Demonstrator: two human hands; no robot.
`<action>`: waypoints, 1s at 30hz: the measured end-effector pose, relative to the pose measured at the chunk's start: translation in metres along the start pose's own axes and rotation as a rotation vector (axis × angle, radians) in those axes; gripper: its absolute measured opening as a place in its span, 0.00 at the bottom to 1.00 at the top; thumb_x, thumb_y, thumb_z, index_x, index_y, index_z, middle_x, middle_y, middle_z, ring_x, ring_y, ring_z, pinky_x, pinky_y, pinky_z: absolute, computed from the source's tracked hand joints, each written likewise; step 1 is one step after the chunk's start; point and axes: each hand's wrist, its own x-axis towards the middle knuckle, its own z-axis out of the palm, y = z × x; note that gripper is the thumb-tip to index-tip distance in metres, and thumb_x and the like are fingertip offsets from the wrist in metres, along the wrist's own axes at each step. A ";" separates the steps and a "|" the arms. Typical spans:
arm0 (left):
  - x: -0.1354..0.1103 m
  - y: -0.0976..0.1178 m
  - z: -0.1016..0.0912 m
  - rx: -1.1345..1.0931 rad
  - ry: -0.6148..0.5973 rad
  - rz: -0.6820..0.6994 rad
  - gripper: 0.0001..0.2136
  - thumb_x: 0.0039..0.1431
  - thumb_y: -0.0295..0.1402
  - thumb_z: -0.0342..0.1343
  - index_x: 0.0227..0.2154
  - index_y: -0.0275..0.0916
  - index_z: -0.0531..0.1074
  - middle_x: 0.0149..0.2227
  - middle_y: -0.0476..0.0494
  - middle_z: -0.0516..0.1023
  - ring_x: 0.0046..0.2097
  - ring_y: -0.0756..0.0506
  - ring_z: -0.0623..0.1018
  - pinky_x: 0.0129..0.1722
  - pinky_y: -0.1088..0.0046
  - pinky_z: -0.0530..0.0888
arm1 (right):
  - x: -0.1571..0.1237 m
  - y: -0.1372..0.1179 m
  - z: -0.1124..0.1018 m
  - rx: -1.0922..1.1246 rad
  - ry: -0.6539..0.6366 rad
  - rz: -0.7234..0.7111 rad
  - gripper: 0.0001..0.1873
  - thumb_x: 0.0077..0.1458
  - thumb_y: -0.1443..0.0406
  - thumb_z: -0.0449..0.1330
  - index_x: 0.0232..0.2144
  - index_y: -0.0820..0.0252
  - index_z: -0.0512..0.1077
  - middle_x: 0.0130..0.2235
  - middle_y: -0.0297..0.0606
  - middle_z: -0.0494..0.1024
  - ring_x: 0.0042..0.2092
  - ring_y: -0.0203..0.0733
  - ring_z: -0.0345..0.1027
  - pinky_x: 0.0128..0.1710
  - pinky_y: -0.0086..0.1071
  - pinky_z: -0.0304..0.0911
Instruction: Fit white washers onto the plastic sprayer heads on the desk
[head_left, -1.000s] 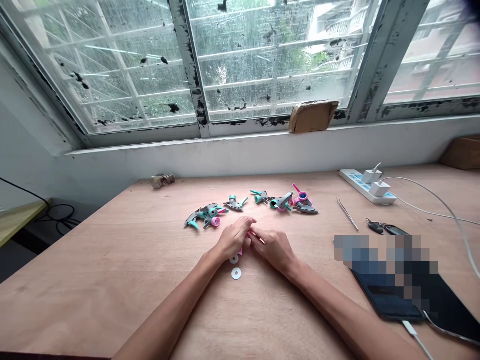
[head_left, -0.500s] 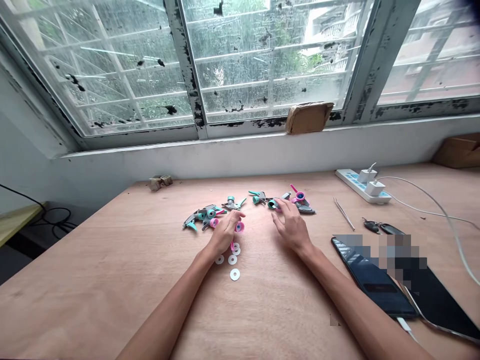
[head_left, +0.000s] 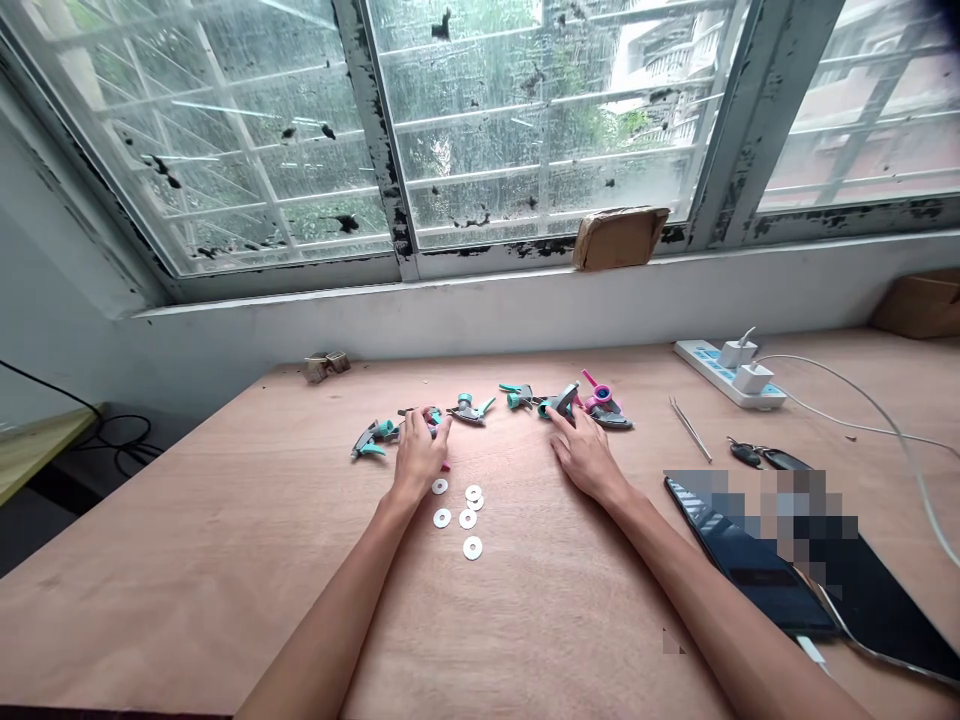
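My left hand (head_left: 421,452) is curled over a trigger spray head with pink parts (head_left: 446,466), mostly hidden under the fingers. Beside it lies a grey and teal spray head (head_left: 369,440), and a second teal one (head_left: 471,408) rests to its right. My right hand (head_left: 586,455) reaches onto a grey and teal spray head (head_left: 562,402), fingertips touching it and thumb apart. Just behind that hand sits a pink and grey spray head (head_left: 602,396); another teal one (head_left: 517,396) is to the left. Several flat white washers (head_left: 472,548) lie between my forearms.
On the right are tweezers (head_left: 690,428), a key fob (head_left: 745,453), two phones (head_left: 750,560) and a white power strip (head_left: 720,375) with plugs and cable. A small brown cardboard piece (head_left: 327,366) sits at the back left. The window wall (head_left: 450,315) bounds the table behind.
My left hand has moved left with the pink spray head, uncovering more washers. The right hand has come down onto the grey and teal spray head.
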 end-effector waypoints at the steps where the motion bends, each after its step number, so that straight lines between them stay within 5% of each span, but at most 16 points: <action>1: 0.001 -0.001 0.001 -0.024 0.014 -0.018 0.20 0.66 0.46 0.49 0.53 0.37 0.64 0.55 0.32 0.70 0.59 0.35 0.69 0.59 0.56 0.65 | 0.000 0.000 0.000 -0.012 -0.017 0.000 0.26 0.66 0.64 0.50 0.65 0.52 0.63 0.62 0.52 0.65 0.65 0.54 0.56 0.62 0.50 0.54; 5: 0.001 -0.001 0.002 -0.124 0.020 -0.020 0.20 0.68 0.46 0.45 0.56 0.39 0.63 0.60 0.32 0.66 0.63 0.37 0.66 0.62 0.55 0.63 | 0.000 -0.001 -0.001 -0.041 -0.043 0.004 0.25 0.66 0.64 0.50 0.65 0.50 0.63 0.60 0.50 0.68 0.64 0.54 0.57 0.63 0.54 0.50; 13: -0.007 0.012 0.000 0.083 0.065 0.273 0.17 0.69 0.39 0.47 0.56 0.37 0.65 0.56 0.34 0.72 0.60 0.36 0.68 0.60 0.55 0.64 | 0.002 -0.008 -0.009 0.046 0.030 -0.055 0.24 0.63 0.64 0.55 0.60 0.50 0.67 0.60 0.45 0.68 0.63 0.54 0.56 0.64 0.59 0.42; 19: -0.026 0.032 0.005 0.158 -0.109 0.500 0.19 0.66 0.34 0.52 0.59 0.41 0.62 0.59 0.37 0.71 0.62 0.37 0.67 0.63 0.52 0.59 | 0.001 -0.020 -0.013 0.204 -0.009 -0.124 0.18 0.60 0.66 0.56 0.53 0.57 0.69 0.52 0.45 0.73 0.53 0.50 0.66 0.54 0.44 0.62; 25: -0.038 0.043 0.010 0.055 -0.301 0.671 0.22 0.65 0.31 0.53 0.61 0.42 0.61 0.60 0.37 0.70 0.63 0.39 0.67 0.64 0.53 0.61 | -0.003 -0.024 -0.018 0.260 -0.011 -0.080 0.15 0.62 0.66 0.55 0.51 0.56 0.71 0.50 0.44 0.74 0.51 0.50 0.68 0.50 0.41 0.65; 30: -0.040 0.046 0.010 0.071 -0.316 0.695 0.35 0.60 0.38 0.61 0.67 0.43 0.52 0.67 0.33 0.60 0.68 0.36 0.61 0.68 0.47 0.53 | -0.007 -0.041 -0.035 0.366 0.011 -0.080 0.13 0.64 0.61 0.56 0.50 0.55 0.72 0.45 0.41 0.76 0.44 0.46 0.71 0.42 0.38 0.68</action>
